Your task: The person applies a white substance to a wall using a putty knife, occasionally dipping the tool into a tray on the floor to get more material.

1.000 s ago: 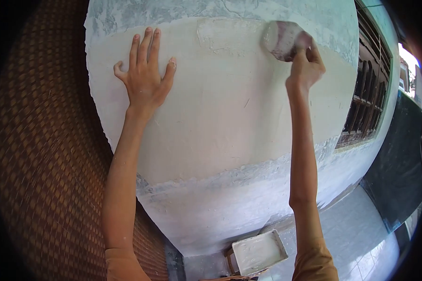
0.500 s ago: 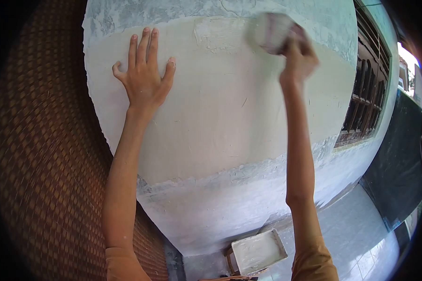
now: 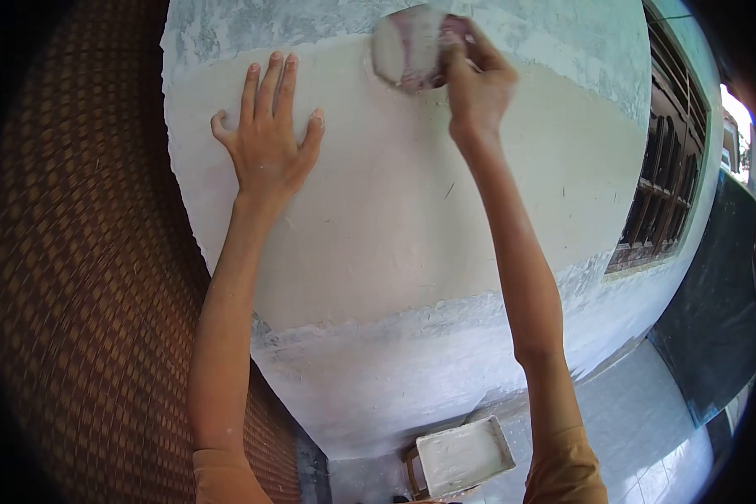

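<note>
My left hand (image 3: 270, 139) lies flat on the plastered wall (image 3: 378, 210), fingers spread and holding nothing. Up near the top edge of the pale, smooth plaster band, my right hand (image 3: 481, 88) grips a putty-smeared, reddish-purple flat tool (image 3: 412, 49), which looks like a plastering float or spreader. Its face is against or very close to the wall, and its far edge is partly blurred. Rougher bluish-grey wall shows above and below the band.
Below stands a white tray (image 3: 466, 458) of wet putty on a wooden support (image 3: 413, 472). Woven brown matting (image 3: 101, 277) runs along the left. A barred window (image 3: 659, 181) is at right, beside a dark sheet (image 3: 714, 294). Grey tiles (image 3: 630, 420) cover the floor.
My right hand has swept the flat tool leftward along the band's upper edge, over the patch of rough putty seen there before. My left hand keeps its place on the wall.
</note>
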`<state>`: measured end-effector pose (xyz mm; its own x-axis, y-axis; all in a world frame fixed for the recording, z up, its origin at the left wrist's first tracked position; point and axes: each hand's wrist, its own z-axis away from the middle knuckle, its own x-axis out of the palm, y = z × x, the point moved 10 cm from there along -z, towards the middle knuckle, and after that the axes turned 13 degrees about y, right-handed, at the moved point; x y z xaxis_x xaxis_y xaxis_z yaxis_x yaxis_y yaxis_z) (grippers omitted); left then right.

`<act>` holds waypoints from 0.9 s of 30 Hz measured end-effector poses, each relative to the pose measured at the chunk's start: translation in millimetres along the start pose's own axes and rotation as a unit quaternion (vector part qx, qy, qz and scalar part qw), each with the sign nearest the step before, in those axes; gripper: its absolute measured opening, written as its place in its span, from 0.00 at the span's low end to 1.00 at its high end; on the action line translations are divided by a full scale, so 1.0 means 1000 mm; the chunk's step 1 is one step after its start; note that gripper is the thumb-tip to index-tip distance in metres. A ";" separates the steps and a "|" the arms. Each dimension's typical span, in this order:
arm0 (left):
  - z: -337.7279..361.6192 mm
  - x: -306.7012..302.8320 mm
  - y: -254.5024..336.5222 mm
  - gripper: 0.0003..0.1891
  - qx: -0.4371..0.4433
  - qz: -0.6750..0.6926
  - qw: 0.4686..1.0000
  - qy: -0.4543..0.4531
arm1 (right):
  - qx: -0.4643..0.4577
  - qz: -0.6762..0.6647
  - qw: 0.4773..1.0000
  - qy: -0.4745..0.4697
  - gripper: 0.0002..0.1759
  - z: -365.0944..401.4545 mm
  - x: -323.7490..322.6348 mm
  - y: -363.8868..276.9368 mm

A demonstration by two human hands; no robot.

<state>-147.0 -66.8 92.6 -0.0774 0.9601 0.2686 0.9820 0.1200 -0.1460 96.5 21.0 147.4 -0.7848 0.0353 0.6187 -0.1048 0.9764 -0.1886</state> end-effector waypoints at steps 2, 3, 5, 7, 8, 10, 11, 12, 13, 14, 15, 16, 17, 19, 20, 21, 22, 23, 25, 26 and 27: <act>0.000 -0.001 0.001 0.36 0.002 0.001 1.000 -0.006 | -0.094 0.104 0.990 0.035 0.20 0.002 -0.008 -0.019; -0.001 -0.001 0.000 0.36 0.001 0.000 1.000 -0.012 | -0.079 0.100 0.990 0.063 0.19 -0.010 -0.021 -0.006; 0.000 0.001 0.001 0.36 -0.002 0.008 1.000 -0.005 | -0.049 0.074 0.991 0.096 0.17 -0.030 -0.056 0.002; 0.001 0.001 0.002 0.36 -0.009 0.018 1.000 0.000 | -0.032 -0.008 0.989 0.146 0.16 -0.037 -0.073 0.001; 0.001 0.002 0.002 0.36 -0.010 0.018 1.000 0.003 | -0.033 -0.026 0.985 0.170 0.16 -0.039 -0.080 0.002; 0.000 0.000 0.003 0.36 -0.010 0.021 1.000 0.005 | -0.010 -0.011 0.996 0.087 0.19 -0.027 -0.048 0.007; -0.001 0.000 0.001 0.36 -0.009 0.014 1.000 -0.004 | -0.025 0.032 0.999 0.035 0.22 -0.014 -0.029 0.009; 0.000 0.000 0.001 0.36 -0.008 0.008 1.000 -0.014 | -0.016 0.039 0.999 0.012 0.23 0.001 -0.015 0.003; 0.000 0.000 0.001 0.36 -0.005 0.011 1.000 -0.015 | 0.010 0.026 1.000 0.008 0.23 0.005 -0.017 0.001; 0.000 0.001 0.000 0.36 -0.002 0.004 1.000 -0.019 | 0.036 0.012 0.999 0.004 0.22 0.007 -0.018 0.002; 0.000 0.002 -0.001 0.36 0.000 -0.004 1.000 -0.023 | -0.011 0.061 0.997 0.046 0.22 -0.008 -0.039 0.016; 0.000 0.002 -0.002 0.36 -0.001 -0.005 1.000 -0.023 | -0.058 0.108 0.989 0.085 0.22 -0.028 -0.064 0.029; 0.000 0.003 -0.001 0.36 0.000 0.000 1.000 -0.020 | -0.021 0.098 0.988 0.121 0.20 -0.038 -0.090 0.029; 0.001 0.004 0.000 0.36 -0.002 0.005 1.000 -0.018 | 0.007 0.028 0.984 0.177 0.20 -0.045 -0.120 0.024; 0.001 0.003 0.000 0.36 -0.006 0.010 1.000 -0.013 | -0.015 0.004 0.978 0.208 0.20 -0.047 -0.130 0.023; 0.001 0.003 0.001 0.36 -0.010 0.017 1.000 -0.009 | 0.002 0.007 0.985 0.173 0.20 -0.043 -0.120 0.025; 0.001 0.004 0.002 0.36 -0.009 0.020 1.000 -0.010 | 0.019 0.010 0.990 0.139 0.20 -0.035 -0.104 0.021; 0.000 0.003 0.001 0.36 -0.005 0.012 1.000 -0.012 | 0.050 -0.003 0.995 0.084 0.21 -0.022 -0.082 0.022; 0.001 0.002 0.000 0.35 -0.002 0.005 1.000 -0.018 | 0.038 0.029 0.999 0.018 0.22 0.003 -0.052 0.026; 0.001 0.002 -0.001 0.35 0.001 0.003 1.000 -0.019 | 0.024 0.058 0.998 -0.003 0.22 0.011 -0.045 0.024; 0.001 0.002 -0.002 0.35 0.004 -0.001 1.000 -0.019 | -0.023 0.067 0.997 0.003 0.21 0.008 -0.050 0.030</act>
<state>-148.8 -64.6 92.8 -0.0851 0.9687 0.2333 0.9804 0.1232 -0.1538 128.2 46.7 104.6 -0.7861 0.1671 0.5951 0.0291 0.9717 -0.2343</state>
